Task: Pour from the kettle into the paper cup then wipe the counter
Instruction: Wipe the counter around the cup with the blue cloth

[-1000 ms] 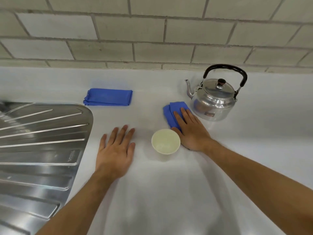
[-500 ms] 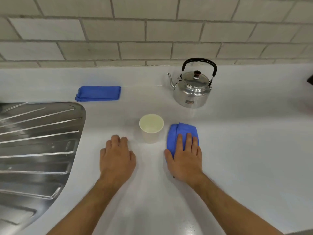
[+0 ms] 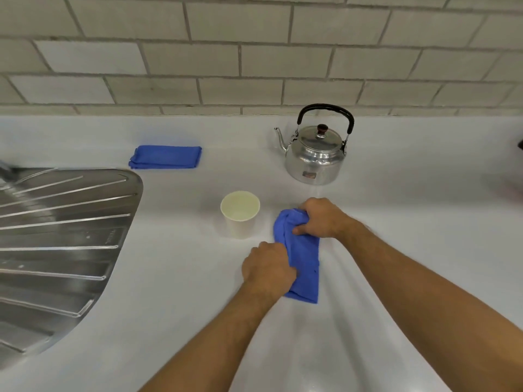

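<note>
A shiny metal kettle [image 3: 315, 155] with a black handle stands upright at the back of the white counter [image 3: 396, 250], spout pointing left. A paper cup [image 3: 240, 213] stands upright in front of it, a little to the left. Right of the cup lies a blue cloth [image 3: 304, 261], stretched lengthwise toward me. My right hand [image 3: 322, 219] grips the cloth's far end. My left hand [image 3: 267, 268] grips its left edge nearer to me. Both hands are closed on the cloth.
A second blue cloth [image 3: 165, 157] lies folded at the back left. A steel sink drainboard [image 3: 56, 236] fills the left side. A tiled wall [image 3: 254, 52] runs behind the counter. Something dark [image 3: 520, 144] shows at the far right edge.
My right hand went from pressing flat on the cloth to gripping its far end. My left hand left the counter and took hold of the cloth's left edge. The cloth is now drawn out longer.
</note>
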The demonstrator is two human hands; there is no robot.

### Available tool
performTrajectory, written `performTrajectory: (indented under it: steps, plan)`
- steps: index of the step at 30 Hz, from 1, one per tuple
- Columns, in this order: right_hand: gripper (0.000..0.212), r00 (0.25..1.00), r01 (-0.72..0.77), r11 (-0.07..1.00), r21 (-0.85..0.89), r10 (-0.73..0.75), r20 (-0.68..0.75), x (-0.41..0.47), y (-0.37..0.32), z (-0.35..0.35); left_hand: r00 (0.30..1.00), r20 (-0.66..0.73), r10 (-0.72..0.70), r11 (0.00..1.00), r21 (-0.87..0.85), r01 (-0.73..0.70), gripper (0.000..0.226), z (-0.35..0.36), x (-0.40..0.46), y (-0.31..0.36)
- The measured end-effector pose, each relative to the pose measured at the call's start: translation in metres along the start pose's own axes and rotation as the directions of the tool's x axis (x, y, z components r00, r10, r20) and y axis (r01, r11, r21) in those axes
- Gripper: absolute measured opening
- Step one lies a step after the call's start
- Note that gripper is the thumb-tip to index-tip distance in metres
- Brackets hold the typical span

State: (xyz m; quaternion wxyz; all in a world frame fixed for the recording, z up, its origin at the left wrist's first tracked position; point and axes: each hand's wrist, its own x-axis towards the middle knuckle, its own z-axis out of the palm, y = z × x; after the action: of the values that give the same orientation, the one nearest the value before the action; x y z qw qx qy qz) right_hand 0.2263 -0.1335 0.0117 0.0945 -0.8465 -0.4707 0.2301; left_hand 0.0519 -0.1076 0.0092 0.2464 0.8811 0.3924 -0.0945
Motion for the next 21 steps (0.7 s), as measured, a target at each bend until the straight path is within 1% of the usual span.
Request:
performTrajectory:
  steps: [2, 4, 6, 8, 10, 14, 16, 17, 18, 19, 21]
  plan:
    - [0.02, 0.999, 0.042, 0.998, 0.054, -0.042, -0.006, 0.0, 0.009, -0.006, 0.999, -0.036, 0.029, 0.99, -0.138, -0.033, 0.014, 0.0, -0.003, 0.009]
    - [0.018, 0.998, 0.057, 0.986, 0.159, -0.054, -0.023, -0.001, 0.018, -0.015, 0.994, -0.103, 0.045, 0.957, -0.282, -0.073, 0.01, -0.002, -0.006, 0.015]
    - [0.016, 0.998, 0.053, 0.938, 0.343, -0.045, -0.033, -0.003, 0.025, -0.028, 0.985, -0.161, 0.055, 0.907, -0.405, -0.117, 0.013, -0.009, -0.008, 0.016]
    - [0.023, 0.997, 0.08, 0.848, 0.523, -0.065, -0.048, -0.006, 0.029, -0.044, 0.977, -0.197, 0.077, 0.846, -0.506, -0.169, 0.02, -0.018, -0.01, 0.016]
    - [0.028, 0.991, 0.131, 0.768, 0.627, -0.099, -0.086, -0.008, 0.028, -0.063, 0.976, -0.201, 0.083, 0.779, -0.598, -0.189, 0.025, -0.03, -0.012, 0.017]
    - [0.042, 0.951, 0.299, 0.671, 0.679, -0.271, -0.15, -0.007, 0.008, -0.11, 0.972, -0.214, 0.1, 0.656, -0.72, -0.226, 0.026, -0.063, -0.012, 0.017]
    - [0.05, 0.916, 0.381, 0.636, 0.671, -0.358, -0.181, -0.004, -0.01, -0.132, 0.972, -0.212, 0.099, 0.601, -0.766, -0.228, 0.037, -0.084, -0.011, 0.012]
    - [0.051, 0.9, 0.413, 0.617, 0.67, -0.392, -0.194, -0.002, -0.02, -0.141, 0.973, -0.212, 0.087, 0.586, -0.779, -0.222, 0.044, -0.095, -0.01, 0.006]
    - [0.052, 0.885, 0.438, 0.598, 0.671, -0.417, -0.206, 0.002, -0.031, -0.148, 0.974, -0.215, 0.075, 0.582, -0.784, -0.217, 0.046, -0.108, -0.008, -0.001]
    - [0.052, 0.872, 0.459, 0.579, 0.673, -0.437, -0.219, 0.007, -0.042, -0.154, 0.974, -0.218, 0.065, 0.584, -0.783, -0.214, 0.041, -0.121, -0.005, -0.01]
    - [0.047, 0.852, 0.489, 0.548, 0.679, -0.466, -0.237, 0.02, -0.062, -0.16, 0.971, -0.233, 0.059, 0.588, -0.778, -0.222, 0.022, -0.147, 0.003, -0.036]
